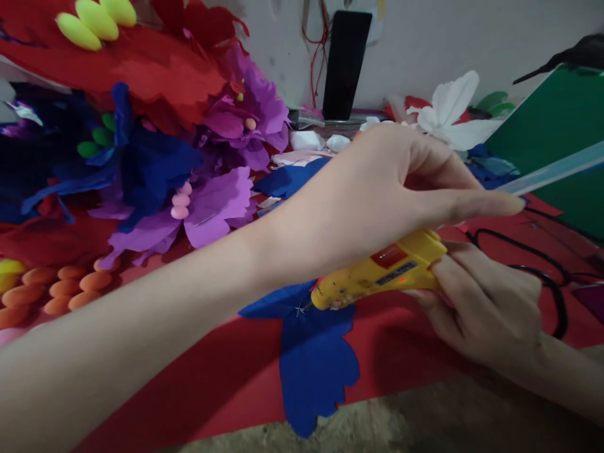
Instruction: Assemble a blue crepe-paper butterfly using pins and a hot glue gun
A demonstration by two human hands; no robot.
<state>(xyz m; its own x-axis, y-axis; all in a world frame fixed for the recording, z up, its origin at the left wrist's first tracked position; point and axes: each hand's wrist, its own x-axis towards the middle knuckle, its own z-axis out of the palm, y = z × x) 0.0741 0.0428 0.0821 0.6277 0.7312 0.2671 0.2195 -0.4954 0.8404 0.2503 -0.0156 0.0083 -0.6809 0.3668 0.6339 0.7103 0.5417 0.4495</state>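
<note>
Over a red sheet (231, 377) near the pale wall (425, 44), the left hand (396, 179) pinches a glue stick (561, 167); the right hand (491, 308) clasps a glue gun (372, 280).

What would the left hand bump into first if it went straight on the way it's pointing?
Beyond the translucent rod-shaped stick at its fingertips, the left hand would probably meet the flat green board at the right, though how far back that stands is unclear.
</note>
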